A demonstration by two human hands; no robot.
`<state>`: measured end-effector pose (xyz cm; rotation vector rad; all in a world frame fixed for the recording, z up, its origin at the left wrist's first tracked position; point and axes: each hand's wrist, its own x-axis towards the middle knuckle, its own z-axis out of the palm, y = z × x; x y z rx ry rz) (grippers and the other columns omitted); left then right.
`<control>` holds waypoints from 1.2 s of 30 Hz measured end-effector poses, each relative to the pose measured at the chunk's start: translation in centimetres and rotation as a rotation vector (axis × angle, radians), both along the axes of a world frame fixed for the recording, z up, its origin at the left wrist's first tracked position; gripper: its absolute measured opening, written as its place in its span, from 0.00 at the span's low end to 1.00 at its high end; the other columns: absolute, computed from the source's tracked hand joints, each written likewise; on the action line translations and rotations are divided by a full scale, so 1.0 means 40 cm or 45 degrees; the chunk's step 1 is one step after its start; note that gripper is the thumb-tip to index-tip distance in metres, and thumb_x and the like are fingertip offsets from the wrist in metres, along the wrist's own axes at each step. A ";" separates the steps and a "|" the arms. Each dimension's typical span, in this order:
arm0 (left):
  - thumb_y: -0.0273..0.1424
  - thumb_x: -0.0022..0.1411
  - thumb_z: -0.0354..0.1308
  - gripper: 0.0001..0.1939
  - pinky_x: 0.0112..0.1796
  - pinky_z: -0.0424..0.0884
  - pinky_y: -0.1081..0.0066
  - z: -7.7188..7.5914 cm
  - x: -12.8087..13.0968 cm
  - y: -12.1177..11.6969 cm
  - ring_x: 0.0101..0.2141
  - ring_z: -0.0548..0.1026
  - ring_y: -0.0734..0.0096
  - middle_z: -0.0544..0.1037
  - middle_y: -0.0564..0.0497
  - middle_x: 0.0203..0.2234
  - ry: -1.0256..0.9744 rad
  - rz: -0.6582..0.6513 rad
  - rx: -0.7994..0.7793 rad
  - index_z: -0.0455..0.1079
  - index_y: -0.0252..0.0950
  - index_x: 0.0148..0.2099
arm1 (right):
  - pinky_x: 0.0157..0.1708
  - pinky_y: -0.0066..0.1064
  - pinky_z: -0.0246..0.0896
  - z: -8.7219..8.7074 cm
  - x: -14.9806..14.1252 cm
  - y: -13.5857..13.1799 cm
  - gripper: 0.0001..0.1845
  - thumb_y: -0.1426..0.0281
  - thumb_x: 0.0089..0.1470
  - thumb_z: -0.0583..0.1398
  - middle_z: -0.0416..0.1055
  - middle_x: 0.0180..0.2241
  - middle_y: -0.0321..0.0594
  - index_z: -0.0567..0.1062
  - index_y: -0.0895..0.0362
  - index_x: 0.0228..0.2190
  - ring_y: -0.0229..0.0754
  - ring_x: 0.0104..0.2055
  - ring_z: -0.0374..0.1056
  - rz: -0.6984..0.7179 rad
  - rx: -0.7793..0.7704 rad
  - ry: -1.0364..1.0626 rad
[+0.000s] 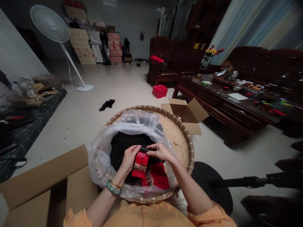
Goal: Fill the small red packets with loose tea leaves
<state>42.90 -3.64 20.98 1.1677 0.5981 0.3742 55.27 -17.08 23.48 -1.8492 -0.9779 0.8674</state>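
Pale glossy floor (127,78) beyond, small rectangular red printed packet (141,167) with black strip (144,149) at its top, pinched by curled fingers of left hand (129,157) and right hand (163,152), loose black shreds (129,138) held in translucent plastic bag (99,157) beneath both.

Shows as a red packet (141,166) with dark marks and a tan band, black along its top edge; is held slightly tilted over loose dark material (118,145) in a translucent plastic bag (99,162), near more red packaging (161,176)
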 end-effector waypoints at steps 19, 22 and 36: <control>0.40 0.46 0.65 0.17 0.27 0.65 0.76 0.007 0.002 0.008 0.24 0.70 0.75 0.76 0.51 0.24 -0.005 0.023 0.021 0.74 0.30 0.32 | 0.35 0.31 0.61 -0.008 0.001 0.008 0.22 0.60 0.42 0.63 0.76 0.35 0.36 0.78 0.57 0.39 0.44 0.34 0.69 -0.037 -0.018 0.011; 0.40 0.46 0.65 0.18 0.28 0.66 0.76 0.014 0.002 0.009 0.24 0.70 0.76 0.77 0.51 0.25 -0.006 -0.039 -0.077 0.74 0.30 0.34 | 0.32 0.29 0.60 -0.009 0.005 0.008 0.22 0.60 0.42 0.63 0.76 0.33 0.36 0.78 0.58 0.39 0.42 0.32 0.67 -0.032 -0.013 0.025; 0.32 0.44 0.66 0.20 0.34 0.70 0.71 0.013 -0.004 0.028 0.28 0.76 0.70 0.80 0.45 0.30 0.004 -0.341 -0.235 0.71 0.29 0.41 | 0.16 0.22 0.50 0.021 0.018 -0.013 0.24 0.56 0.48 0.59 0.71 0.30 0.38 0.72 0.56 0.44 0.31 0.21 0.58 -0.145 0.056 0.362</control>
